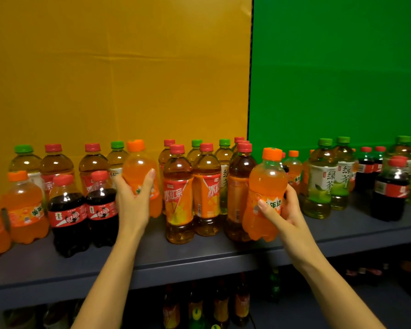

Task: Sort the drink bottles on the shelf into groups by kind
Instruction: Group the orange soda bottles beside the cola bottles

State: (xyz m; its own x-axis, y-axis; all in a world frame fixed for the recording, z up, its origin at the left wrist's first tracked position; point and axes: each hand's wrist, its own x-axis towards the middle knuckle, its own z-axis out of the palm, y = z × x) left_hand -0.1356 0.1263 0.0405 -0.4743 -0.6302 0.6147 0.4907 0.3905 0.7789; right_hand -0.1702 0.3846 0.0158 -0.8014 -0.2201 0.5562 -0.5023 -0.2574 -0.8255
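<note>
- drink bottles stood crowded along a dark shelf (pixel 199 262), with a yellow backdrop (pixel 116 67) behind the left part and a green backdrop (pixel 337 67) behind the right.
- left hand (pixel 133 198) was wrapped around an orange soda bottle (pixel 139 167), fingers curled over its front and thumb on the near side; the bottle's lower half and label were mostly hidden by the palm, and whether its base touched the shelf could not be told.
- right hand (pixel 280 210) gripped a second orange soda (pixel 265 186) around its label, thumb pressed across the front; it tilted slightly left, and it was hard to say if it rested on the shelf or was lifted just off it.
- between the two hands stood iced red tea bottles (pixel 178 193) with red caps; more tea bottles behind them were partly covered, only caps and shoulders showing.
- two cola bottles (pixel 69 217) stood just left of the left hand, near the front edge.
- further left, another orange soda bottle (pixel 25 207) stood upright, and one more at the frame's left edge was cut off.
- green tea bottles (pixel 320 181) with green caps stood right of the right hand, and a dark cola bottle (pixel 389 191) beyond them; the far-right bottles were blurred and partly cut off.
- lower shelf bottles (pixel 218 307) sat in shadow beneath, too dim to tell their kinds apart.
</note>
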